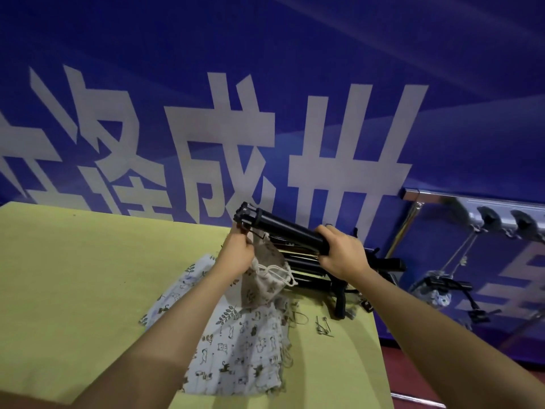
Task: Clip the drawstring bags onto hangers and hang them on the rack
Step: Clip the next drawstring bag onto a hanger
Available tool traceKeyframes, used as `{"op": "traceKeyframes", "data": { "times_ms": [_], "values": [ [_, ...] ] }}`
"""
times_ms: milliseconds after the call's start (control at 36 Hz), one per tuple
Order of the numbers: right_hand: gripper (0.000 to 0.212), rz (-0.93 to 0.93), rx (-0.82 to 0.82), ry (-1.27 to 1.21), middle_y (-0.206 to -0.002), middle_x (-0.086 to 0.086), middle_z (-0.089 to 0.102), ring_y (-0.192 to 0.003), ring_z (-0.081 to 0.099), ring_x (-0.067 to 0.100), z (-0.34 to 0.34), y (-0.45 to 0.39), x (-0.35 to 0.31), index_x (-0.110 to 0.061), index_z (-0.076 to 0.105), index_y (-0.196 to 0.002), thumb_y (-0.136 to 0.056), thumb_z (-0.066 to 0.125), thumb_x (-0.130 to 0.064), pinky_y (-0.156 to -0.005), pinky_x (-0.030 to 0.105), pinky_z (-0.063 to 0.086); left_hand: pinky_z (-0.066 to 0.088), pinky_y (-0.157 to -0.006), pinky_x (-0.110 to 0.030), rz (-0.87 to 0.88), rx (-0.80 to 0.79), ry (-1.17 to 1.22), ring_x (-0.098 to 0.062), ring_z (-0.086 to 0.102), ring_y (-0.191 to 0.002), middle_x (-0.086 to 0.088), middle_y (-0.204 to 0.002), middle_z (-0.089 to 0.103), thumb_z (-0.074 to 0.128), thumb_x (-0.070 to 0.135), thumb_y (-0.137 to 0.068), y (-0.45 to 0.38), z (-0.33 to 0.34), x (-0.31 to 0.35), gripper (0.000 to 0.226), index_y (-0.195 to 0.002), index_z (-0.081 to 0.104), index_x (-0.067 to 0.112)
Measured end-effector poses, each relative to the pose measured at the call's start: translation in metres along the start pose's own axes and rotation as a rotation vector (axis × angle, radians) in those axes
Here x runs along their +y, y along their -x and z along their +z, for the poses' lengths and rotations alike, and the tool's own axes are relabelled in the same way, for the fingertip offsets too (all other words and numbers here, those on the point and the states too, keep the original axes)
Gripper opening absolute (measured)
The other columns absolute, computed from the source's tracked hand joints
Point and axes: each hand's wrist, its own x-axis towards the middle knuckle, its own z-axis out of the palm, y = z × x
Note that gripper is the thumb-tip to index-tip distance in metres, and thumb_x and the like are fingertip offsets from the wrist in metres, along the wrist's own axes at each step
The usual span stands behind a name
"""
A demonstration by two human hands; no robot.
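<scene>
Two hands hold one black hanger [283, 228] above my yellow table [73, 276]: left hand [236, 255] pinches its clip end against a beige drawstring bag [269, 278], right hand [343, 252] grips the bar. More printed bags [241, 346] lie near, spare hangers [354, 270] farther right, and the rack [472, 208] stands far right.

yellow table [73, 276], blue banner [295, 54]
</scene>
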Motion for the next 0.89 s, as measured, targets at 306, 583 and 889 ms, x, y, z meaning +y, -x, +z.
{"op": "traceKeyframes", "data": {
  "times_ms": [306,583,889],
  "values": [
    [0.048,0.027,-0.114,0.114,-0.117,-0.001,0.059,-0.098,0.061,0.024,0.011,0.016,0.000,-0.023,0.046,-0.131,-0.084,0.056,-0.021,-0.071,0.030,0.044,0.027,-0.105,-0.019,0.181,-0.025,-0.026,-0.013,0.020,-0.143,0.007,-0.157,0.016,0.040,-0.016,-0.085,0.002,-0.023,-0.025,0.076,-0.149,0.022,0.021],
    [0.058,0.031,-0.181,0.202,-0.133,0.002,0.052,-0.113,0.056,0.027,0.020,0.004,-0.016,-0.022,0.037,-0.140,-0.084,0.053,-0.018,-0.089,0.038,0.045,0.047,-0.096,-0.037,0.213,-0.021,-0.325,-0.017,0.040,-0.133,0.013,-0.158,0.009,0.039,-0.016,-0.081,0.001,-0.042,-0.024,0.082,-0.151,0.016,0.020],
    [0.057,-0.046,-0.232,0.301,-0.125,0.006,0.053,-0.108,0.056,0.030,0.027,-0.001,-0.033,-0.018,0.038,-0.135,-0.082,0.056,-0.014,-0.084,0.038,0.044,0.046,-0.098,-0.038,0.291,-0.112,-0.494,-0.021,0.041,-0.131,0.010,-0.157,0.009,0.040,-0.008,-0.085,0.013,-0.024,-0.011,0.073,-0.150,0.015,0.014]
  ]
}}
